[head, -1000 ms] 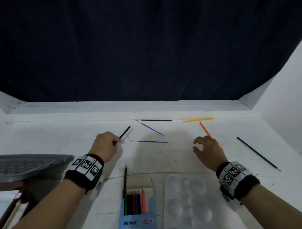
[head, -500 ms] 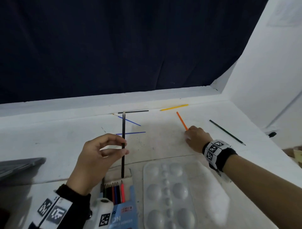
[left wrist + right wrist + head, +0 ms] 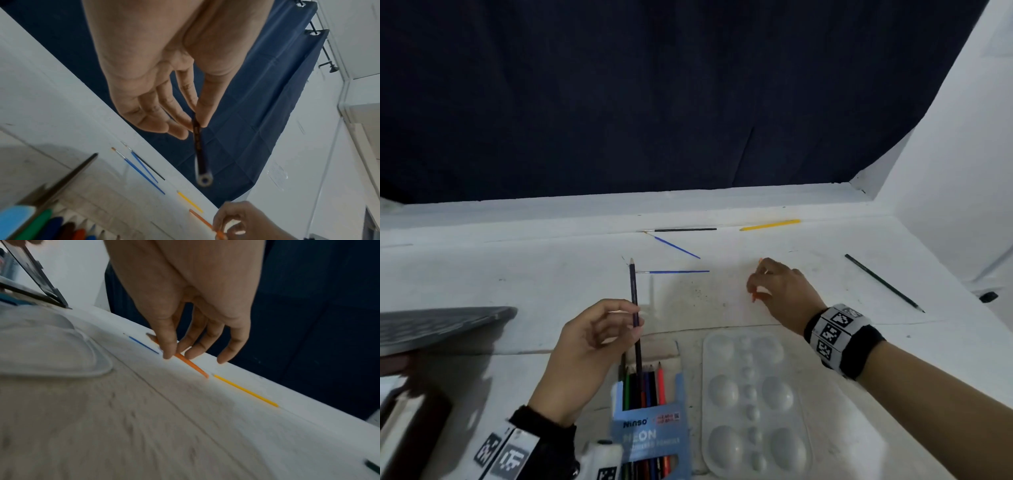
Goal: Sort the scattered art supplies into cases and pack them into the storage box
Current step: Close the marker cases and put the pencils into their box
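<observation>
At 6 o'clock a blue pencil case (image 3: 650,435) is laid beside a white palette (image 3: 753,411). Above the case, a dark pencil (image 3: 635,318) is pinched upright by the left hand (image 3: 585,356), its lower end among the cased pencils. At 1 o'clock an orange pencil (image 3: 191,364) is pinched against the table (image 3: 482,274) by the right hand (image 3: 780,291). Brushes (image 3: 678,271) and a yellow pencil (image 3: 770,225) are seen at 12 o'clock.

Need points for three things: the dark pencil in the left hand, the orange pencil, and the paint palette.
dark pencil (image 3: 633,294): head view, mid shaft just above the pinching left hand (image 3: 589,346).
orange pencil (image 3: 192,365): right wrist view, bare shaft beyond the right hand's fingertips.
paint palette (image 3: 803,404): head view, right rim.
</observation>
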